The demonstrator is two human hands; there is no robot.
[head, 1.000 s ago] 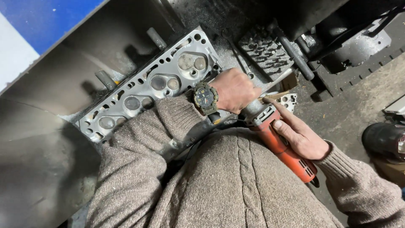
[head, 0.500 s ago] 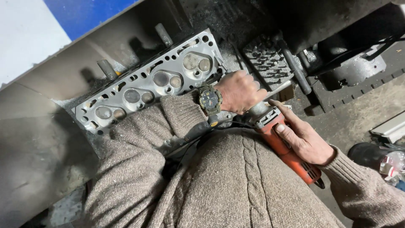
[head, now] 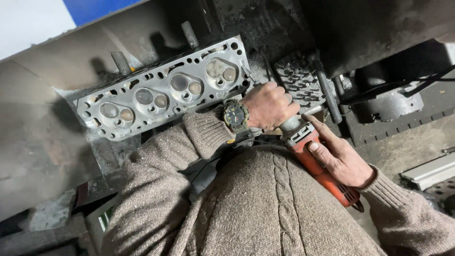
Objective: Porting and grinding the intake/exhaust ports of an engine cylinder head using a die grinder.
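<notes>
The orange angle grinder [head: 322, 170] sits at the person's waist, beside the cylinder head [head: 166, 90]. The left hand [head: 269, 105] is clenched round its front handle, the right hand [head: 339, 159] wrapped round its body. It looks rigid and fairly heavy, best held two-handed.

Sweater [head: 265, 208]: brown-grey knit, cable pattern down the middle, lower centre of frame.
Cuffs [head: 208, 132]: ribbed, long sleeves.
Wristwatch [head: 235, 115]: dark dial, olive camouflage strap, left wrist, centre frame.
</notes>
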